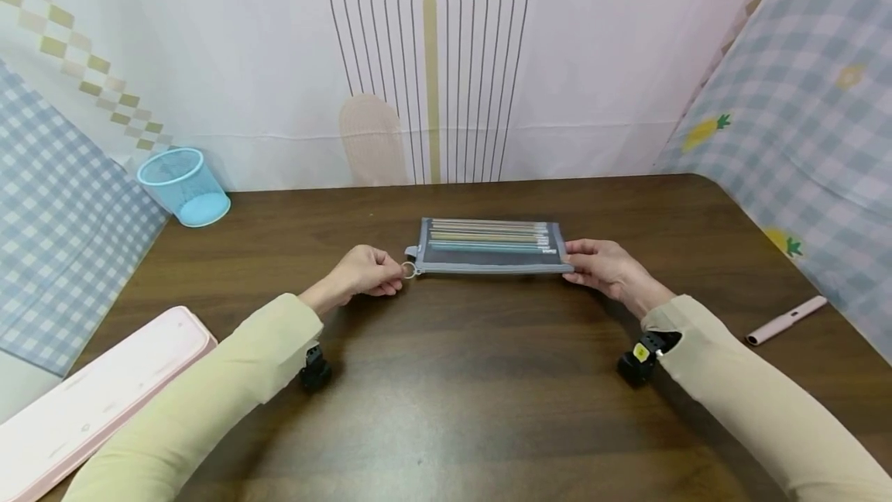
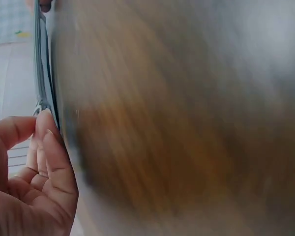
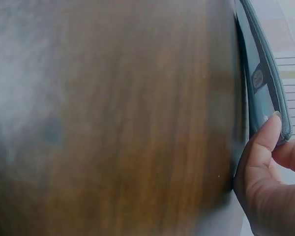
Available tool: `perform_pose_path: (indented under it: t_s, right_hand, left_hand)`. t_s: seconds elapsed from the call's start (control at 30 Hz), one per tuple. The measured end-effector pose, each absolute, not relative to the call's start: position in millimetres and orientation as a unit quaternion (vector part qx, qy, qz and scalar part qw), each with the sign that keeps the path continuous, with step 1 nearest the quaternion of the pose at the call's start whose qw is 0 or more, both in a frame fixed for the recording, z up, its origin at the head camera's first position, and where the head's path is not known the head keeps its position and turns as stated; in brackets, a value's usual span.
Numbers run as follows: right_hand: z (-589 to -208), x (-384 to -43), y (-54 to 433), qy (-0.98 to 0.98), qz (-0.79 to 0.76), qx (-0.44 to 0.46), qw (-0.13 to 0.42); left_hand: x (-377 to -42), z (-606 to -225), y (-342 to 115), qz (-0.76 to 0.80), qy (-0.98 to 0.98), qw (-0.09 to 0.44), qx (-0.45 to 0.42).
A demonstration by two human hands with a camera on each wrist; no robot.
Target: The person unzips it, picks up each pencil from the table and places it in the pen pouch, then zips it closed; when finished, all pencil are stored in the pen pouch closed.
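Note:
A flat grey zip pencil pouch (image 1: 481, 259) with a dark see-through front and striped pencil-like lines lies across the middle of the table, its zip along the near edge. My left hand (image 1: 365, 269) pinches the ring-shaped zipper pull (image 1: 414, 268) at the pouch's left corner between thumb and fingertips. At the other end, my right hand (image 1: 605, 268) grips the right edge, thumb on one side and fingers on the other. The right wrist view shows a round emblem (image 3: 258, 78) on the pouch's side. Whether the zip is open cannot be told.
A blue mesh pen cup (image 1: 184, 186) leans at the back left. A pale pink case (image 1: 118, 393) lies by my left forearm. Near the right edge of the brown table (image 1: 446, 401) is a pale pink pen (image 1: 786, 321). Patterned cloth (image 1: 599, 60) hangs behind and beside the table.

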State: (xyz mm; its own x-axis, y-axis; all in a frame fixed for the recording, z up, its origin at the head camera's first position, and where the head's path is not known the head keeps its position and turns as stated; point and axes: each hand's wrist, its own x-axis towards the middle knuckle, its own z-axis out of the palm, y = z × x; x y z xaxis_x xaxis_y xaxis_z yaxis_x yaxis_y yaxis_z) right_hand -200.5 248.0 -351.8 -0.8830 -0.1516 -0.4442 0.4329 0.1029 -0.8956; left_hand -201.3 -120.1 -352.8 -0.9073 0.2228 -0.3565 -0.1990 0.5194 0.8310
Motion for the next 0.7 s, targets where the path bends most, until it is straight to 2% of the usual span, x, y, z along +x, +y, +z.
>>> perform_pose_path:
  t_s: [0.17, 0.27, 0.5, 0.7]
  right_hand:
    - [-353.6, -202.2, 247.3, 0.729, -0.646, 0.082, 0.212]
    - [-355.1, -203.4, 244.7, 0.735, -0.643, 0.067, 0.206]
    - [-359.3, -206.9, 234.3, 0.753, -0.630, 0.046, 0.184]
    - [-359.6, -213.6, 228.4, 0.792, -0.583, 0.041, 0.175]
  left_hand:
    - [-208.7, -350.7, -116.3, 0.480, 0.863, 0.157, 0.018]
    - [-216.7, -350.7, -111.3, 0.504, 0.852, 0.140, 0.014]
    - [-229.9, -354.3, -100.3, 0.538, 0.824, 0.179, 0.000]
    - [-233.7, -355.3, -100.4, 0.556, 0.811, 0.177, -0.031]
